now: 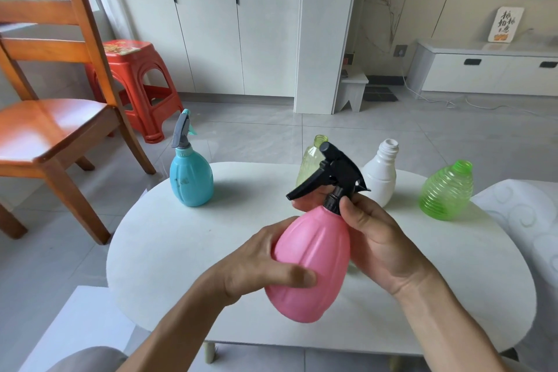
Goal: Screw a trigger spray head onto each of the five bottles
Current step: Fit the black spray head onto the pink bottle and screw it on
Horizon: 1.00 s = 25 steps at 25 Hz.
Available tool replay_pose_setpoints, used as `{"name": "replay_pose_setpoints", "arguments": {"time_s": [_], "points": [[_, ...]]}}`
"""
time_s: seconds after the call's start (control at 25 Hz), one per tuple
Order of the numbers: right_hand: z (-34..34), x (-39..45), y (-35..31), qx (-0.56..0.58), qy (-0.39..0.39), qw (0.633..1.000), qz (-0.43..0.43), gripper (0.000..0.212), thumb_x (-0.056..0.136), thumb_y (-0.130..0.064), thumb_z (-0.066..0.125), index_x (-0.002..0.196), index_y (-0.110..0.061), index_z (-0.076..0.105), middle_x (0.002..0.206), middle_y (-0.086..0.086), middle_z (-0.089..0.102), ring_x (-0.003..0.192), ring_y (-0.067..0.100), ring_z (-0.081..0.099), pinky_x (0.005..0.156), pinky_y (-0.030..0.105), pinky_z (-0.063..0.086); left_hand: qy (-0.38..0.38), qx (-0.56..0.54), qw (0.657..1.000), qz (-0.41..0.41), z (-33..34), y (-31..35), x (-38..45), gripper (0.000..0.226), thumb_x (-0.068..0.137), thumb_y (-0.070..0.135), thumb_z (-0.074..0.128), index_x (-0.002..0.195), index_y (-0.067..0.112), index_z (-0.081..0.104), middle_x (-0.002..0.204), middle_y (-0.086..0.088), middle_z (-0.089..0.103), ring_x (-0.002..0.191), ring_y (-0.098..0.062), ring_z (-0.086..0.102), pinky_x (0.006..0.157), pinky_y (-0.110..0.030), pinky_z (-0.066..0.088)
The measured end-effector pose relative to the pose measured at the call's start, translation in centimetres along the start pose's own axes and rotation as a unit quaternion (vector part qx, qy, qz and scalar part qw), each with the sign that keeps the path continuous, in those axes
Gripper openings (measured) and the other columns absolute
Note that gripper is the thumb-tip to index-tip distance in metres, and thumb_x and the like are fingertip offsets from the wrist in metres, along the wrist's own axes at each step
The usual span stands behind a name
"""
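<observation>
both hands hold the pink bottle (pixel 311 263) tilted above the white table (pixel 169 251). left hand (pixel 259 269) wraps the bottle body, thumb across its front. right hand (pixel 377 238) grips the neck, thumb on the collar of the black trigger head (pixel 335 175) seated on the bottle. blue bottle (pixel 190 178) stands at the table's far left with a grey trigger head (pixel 181 130) fitted. yellow-green bottle (pixel 309 160), white bottle (pixel 381 175) and green ribbed bottle (pixel 447 190) stand uncapped along the far edge.

Bright, even daylight from the left; soft shadows on the table (pixel 169 251); wide-angle bending at edges; slight blur.
</observation>
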State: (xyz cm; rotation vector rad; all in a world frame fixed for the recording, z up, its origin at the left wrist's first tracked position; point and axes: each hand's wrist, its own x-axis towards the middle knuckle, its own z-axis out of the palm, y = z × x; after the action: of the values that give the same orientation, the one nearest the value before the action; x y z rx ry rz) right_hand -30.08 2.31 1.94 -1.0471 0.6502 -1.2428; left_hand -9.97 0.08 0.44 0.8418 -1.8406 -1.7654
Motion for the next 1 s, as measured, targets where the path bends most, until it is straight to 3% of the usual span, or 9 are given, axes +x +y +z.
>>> {"name": "replay_pose_setpoints", "arguments": {"time_s": [0.08, 0.16, 0.32, 0.48, 0.68, 0.76, 0.84, 0.92, 1.0], "points": [[0.0, 0.0, -0.1, 0.001, 0.023, 1.000, -0.011, 0.040, 0.086, -0.037, 0.068, 0.112, -0.007, 0.071, 0.120, 0.015, 0.072, 0.119, 0.029, 0.063, 0.096, 0.036, 0.051, 0.027, -0.006, 1.000, 0.001, 0.4, -0.3, 0.1, 0.074, 0.061, 0.036, 0.084, 0.131, 0.029, 0.060, 0.119, -0.009, 0.070, 0.107, -0.028, 0.069, 0.083, -0.036, 0.059], [0.2, 0.2, 0.3, -0.005, 0.087, 0.996, -0.021, 0.040, 0.085, -0.033, 0.068, 0.112, -0.004, 0.068, 0.115, 0.014, 0.073, 0.115, 0.025, 0.064, 0.091, 0.032, 0.052, 0.110, 0.065, 0.992, 0.017, 1.1, -0.8, 0.4, 0.085, 0.053, 0.045, 0.092, 0.131, 0.037, 0.057, 0.116, 0.003, 0.070, 0.104, -0.021, 0.070, 0.082, -0.037, 0.062], [0.8, 0.3, 1.6, -0.042, 0.174, 0.983, -0.040, 0.025, 0.084, -0.032, 0.068, 0.099, -0.014, 0.074, 0.102, 0.008, 0.075, 0.101, 0.020, 0.066, 0.091, 0.035, 0.051, 0.216, 0.156, 0.963, 0.029, 2.6, -1.8, 0.9, 0.087, 0.046, 0.052, 0.092, 0.123, 0.049, 0.052, 0.107, 0.017, 0.067, 0.093, -0.007, 0.068, 0.066, -0.024, 0.060], [1.3, 0.8, 2.1, -0.074, 0.237, 0.967, -0.057, 0.028, 0.082, -0.035, 0.070, 0.097, -0.012, 0.076, 0.098, 0.007, 0.076, 0.099, 0.021, 0.066, 0.099, 0.043, 0.048, 0.260, 0.165, 0.950, 0.048, 3.1, -2.3, 1.4, 0.083, 0.046, 0.047, 0.094, 0.118, 0.053, 0.052, 0.102, 0.020, 0.066, 0.089, -0.001, 0.066, 0.055, -0.015, 0.055], [1.4, 1.0, 2.7, -0.099, 0.269, 0.955, -0.074, 0.029, 0.082, -0.040, 0.072, 0.094, -0.015, 0.078, 0.095, 0.004, 0.079, 0.095, 0.018, 0.069, 0.091, 0.036, 0.052, 0.278, 0.149, 0.946, 0.068, 3.8, -2.4, 1.7, 0.080, 0.048, 0.039, 0.094, 0.113, 0.057, 0.052, 0.101, 0.023, 0.063, 0.089, 0.000, 0.064, 0.044, -0.018, 0.054], [1.3, 1.0, 2.7, -0.115, 0.283, 0.949, -0.081, 0.025, 0.081, -0.043, 0.072, 0.090, -0.021, 0.078, 0.094, 0.003, 0.079, 0.093, 0.015, 0.070, 0.091, 0.035, 0.052, 0.274, 0.150, 0.948, 0.064, 3.6, -2.6, 1.8, 0.081, 0.049, 0.039, 0.094, 0.116, 0.055, 0.051, 0.103, 0.021, 0.063, 0.090, -0.003, 0.065, 0.046, -0.021, 0.056], [1.4, 1.0, 3.0, -0.136, 0.312, 0.935, -0.101, 0.027, 0.079, -0.048, 0.074, 0.091, -0.023, 0.078, 0.093, 0.000, 0.079, 0.091, 0.011, 0.070, 0.089, 0.032, 0.052, 0.264, 0.181, 0.945, 0.063, 3.4, -2.9, 1.9, 0.083, 0.052, 0.043, 0.092, 0.123, 0.051, 0.049, 0.110, 0.018, 0.063, 0.094, -0.006, 0.065, 0.058, -0.029, 0.061], [1.6, 1.0, 3.2, -0.162, 0.345, 0.916, -0.125, 0.032, 0.074, -0.052, 0.077, 0.092, -0.026, 0.078, 0.090, -0.006, 0.080, 0.087, 0.006, 0.070, 0.083, 0.026, 0.050, 0.278, 0.250, 0.925, 0.072, 3.7, -3.1, 2.2, 0.090, 0.054, 0.052, 0.087, 0.133, 0.047, 0.043, 0.122, 0.021, 0.057, 0.104, -0.003, 0.061, 0.079, -0.034, 0.060], [1.9, 1.1, 3.5, -0.187, 0.367, 0.900, -0.143, 0.035, 0.071, -0.056, 0.078, 0.090, -0.026, 0.078, 0.084, -0.009, 0.079, 0.079, 0.002, 0.070, 0.076, 0.020, 0.049, 0.307, 0.335, 0.887, 0.085, 4.4, -3.1, 2.5, 0.101, 0.055, 0.064, 0.079, 0.143, 0.038, 0.038, 0.127, 0.022, 0.050, 0.109, -0.004, 0.054, 0.089, -0.032, 0.053]]}}
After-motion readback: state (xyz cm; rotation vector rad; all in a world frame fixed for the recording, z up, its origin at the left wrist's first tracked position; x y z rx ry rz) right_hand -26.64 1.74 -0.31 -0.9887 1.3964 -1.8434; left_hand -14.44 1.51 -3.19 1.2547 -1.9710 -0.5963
